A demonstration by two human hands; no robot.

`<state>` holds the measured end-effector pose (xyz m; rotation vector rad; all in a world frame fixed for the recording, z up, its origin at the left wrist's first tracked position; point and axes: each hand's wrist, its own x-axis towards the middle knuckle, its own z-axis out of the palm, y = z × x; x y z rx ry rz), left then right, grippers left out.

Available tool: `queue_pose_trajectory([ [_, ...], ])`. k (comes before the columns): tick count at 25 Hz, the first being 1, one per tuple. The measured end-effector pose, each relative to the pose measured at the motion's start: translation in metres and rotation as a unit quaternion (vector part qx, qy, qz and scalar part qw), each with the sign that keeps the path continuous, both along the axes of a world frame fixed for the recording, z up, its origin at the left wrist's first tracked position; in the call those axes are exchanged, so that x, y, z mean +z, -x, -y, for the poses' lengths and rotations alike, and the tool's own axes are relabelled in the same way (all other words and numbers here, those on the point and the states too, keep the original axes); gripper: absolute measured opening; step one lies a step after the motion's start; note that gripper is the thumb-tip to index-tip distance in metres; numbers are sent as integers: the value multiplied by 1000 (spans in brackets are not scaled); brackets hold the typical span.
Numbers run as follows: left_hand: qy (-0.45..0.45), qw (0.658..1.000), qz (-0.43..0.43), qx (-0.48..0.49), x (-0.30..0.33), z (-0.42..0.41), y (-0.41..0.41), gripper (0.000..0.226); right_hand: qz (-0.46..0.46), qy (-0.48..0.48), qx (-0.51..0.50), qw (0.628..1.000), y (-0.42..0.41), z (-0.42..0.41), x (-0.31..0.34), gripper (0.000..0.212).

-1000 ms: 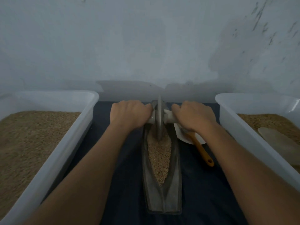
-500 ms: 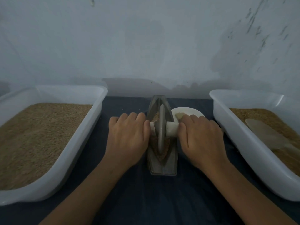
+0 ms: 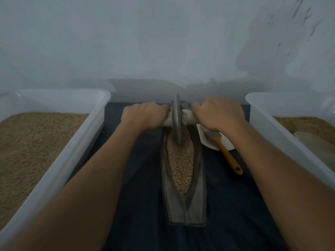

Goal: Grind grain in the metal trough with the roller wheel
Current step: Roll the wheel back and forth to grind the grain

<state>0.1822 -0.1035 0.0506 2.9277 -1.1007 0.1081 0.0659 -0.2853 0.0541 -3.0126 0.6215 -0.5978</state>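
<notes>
A person's left hand (image 3: 145,115) and right hand (image 3: 216,115) are each clenching the pale axle of a grey metal roller wheel (image 3: 176,120) at the 12 o'clock end of a long dark metal trough (image 3: 184,205) of tan grain (image 3: 180,163), mid-grind, likely needing a pull toward 6 o'clock.

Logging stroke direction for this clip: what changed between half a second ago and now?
Both hands pushed the roller wheel from the near end of the metal trough to its far end, baring the grain. Left hand and right hand grip the axle as before. Both tubs, the plate and the brush stayed put.
</notes>
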Motion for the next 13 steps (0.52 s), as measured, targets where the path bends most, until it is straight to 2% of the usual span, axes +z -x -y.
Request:
queue_pose_trajectory([
  [3, 32, 999, 34, 17, -4, -6, 14, 34, 32, 9, -14, 999, 12, -9, -5, 63],
  [5, 46, 990, 136, 10, -10, -16, 37, 43, 56, 61, -13, 996, 36, -23, -15, 59],
  [6, 49, 980, 194, -15, -15, -25, 51, 38, 72, 76, -7, 995, 50, -32, -19, 56],
  [8, 62, 964, 249, -63, -25, -47, 80, 24, 116, 70, 11, 991, 81, -51, -28, 48],
  [11, 162, 955, 241, -63, -26, -63, 106, 34, 173, 64, 23, 983, 117, -66, -42, 43],
  [13, 192, 950, 239, -59, -28, -64, 113, 36, 184, 60, 35, 981, 128, -68, -48, 44],
])
